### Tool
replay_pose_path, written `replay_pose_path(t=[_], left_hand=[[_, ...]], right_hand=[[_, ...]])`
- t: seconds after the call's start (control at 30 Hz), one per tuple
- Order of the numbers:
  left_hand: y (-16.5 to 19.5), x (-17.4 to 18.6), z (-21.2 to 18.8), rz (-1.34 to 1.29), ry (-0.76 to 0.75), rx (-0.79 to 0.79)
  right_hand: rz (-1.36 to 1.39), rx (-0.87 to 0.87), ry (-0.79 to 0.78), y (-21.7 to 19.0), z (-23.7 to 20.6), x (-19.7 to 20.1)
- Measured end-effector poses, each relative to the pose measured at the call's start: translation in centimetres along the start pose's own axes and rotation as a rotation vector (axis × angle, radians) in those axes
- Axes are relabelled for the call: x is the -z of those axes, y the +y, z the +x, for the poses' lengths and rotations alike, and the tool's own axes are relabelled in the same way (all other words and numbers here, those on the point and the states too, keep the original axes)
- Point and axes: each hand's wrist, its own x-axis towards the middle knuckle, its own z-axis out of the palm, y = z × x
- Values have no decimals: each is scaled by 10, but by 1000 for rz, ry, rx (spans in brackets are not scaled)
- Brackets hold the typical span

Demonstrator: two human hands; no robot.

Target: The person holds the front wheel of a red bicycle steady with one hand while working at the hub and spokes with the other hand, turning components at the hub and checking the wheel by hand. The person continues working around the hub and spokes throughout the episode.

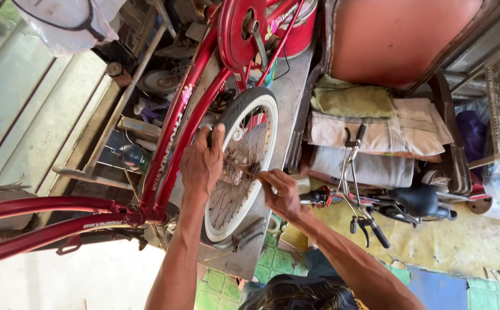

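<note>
Hands [204, 163] [283, 192] on white-walled, wire-spoked wheel [239, 166]

Both forearms reach up and forward, bare. Left hand [202, 162] is spread flat with fingers pointing up, thumb sticking out to the side. Right hand [282, 194] is curled in tight, fingertips pinched together, wrist bent.

- Folded beige and green cloths [376, 123] are stacked beneath a reddish-brown cushioned seat [399, 37].
- A second, black-saddled bicycle [419, 200] is parked over green and blue floor tiles [278, 261].
- A white plastic bag [66, 23] is hung nearby.
</note>
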Motion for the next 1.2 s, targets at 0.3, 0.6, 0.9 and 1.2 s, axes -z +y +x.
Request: replay_pose_path(t=[0.3,0.6,0.9,1.2], left_hand=[[3,-2,2,16,-20,0],[9,-5,-4,48,-8,14],[12,-4,-8,26,27,-35],[9,-4,-10,36,27,-47]], right_hand=[[92,19,-69,-8,-12,-19],[179,246,-242,-40,10,-47],[111,216,-199,-19,8,-39],[199,200,-285,-21,10,-42]])
